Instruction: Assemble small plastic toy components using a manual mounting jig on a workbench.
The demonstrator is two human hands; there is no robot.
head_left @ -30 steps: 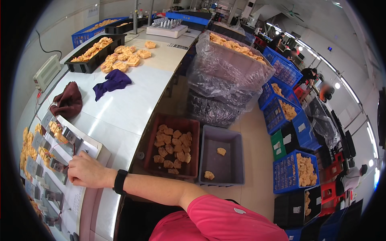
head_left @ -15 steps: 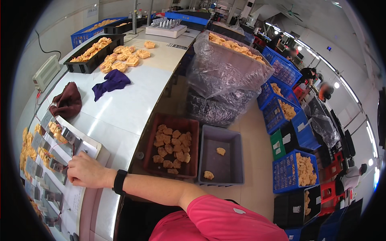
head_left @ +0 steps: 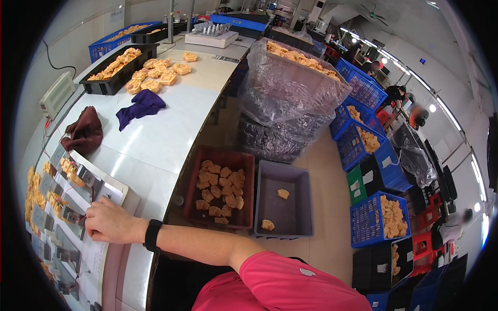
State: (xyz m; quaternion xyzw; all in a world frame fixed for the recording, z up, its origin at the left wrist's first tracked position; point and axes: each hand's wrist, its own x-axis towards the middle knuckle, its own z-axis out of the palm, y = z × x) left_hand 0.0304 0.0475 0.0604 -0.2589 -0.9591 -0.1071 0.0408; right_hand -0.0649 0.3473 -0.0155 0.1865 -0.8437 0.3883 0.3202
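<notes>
My right hand (head_left: 111, 222), with a black wristband on the wrist, reaches over the white base of a bench device (head_left: 116, 192). Its fingers are curled together beside a small grey metal block (head_left: 72, 214) on that device. Whatever the fingertips grip, if anything, is hidden behind the hand. Yellow-orange moulded pieces (head_left: 70, 168) sit among upright metal plates and blocks with thin red wires. My left hand is out of the picture.
On the bench lie a brown cloth (head_left: 85, 132), a purple cloth (head_left: 141, 106), loose yellow pieces (head_left: 167, 78) and a black tray (head_left: 111, 85). Below the bench edge stand a dark red bin (head_left: 193, 207) and a grey bin (head_left: 284, 233). Blue crates (head_left: 365, 223) line the right; people work beyond.
The whole view has shifted very slightly. My right hand stays at the same spot on the device, with its fingers still curled.
</notes>
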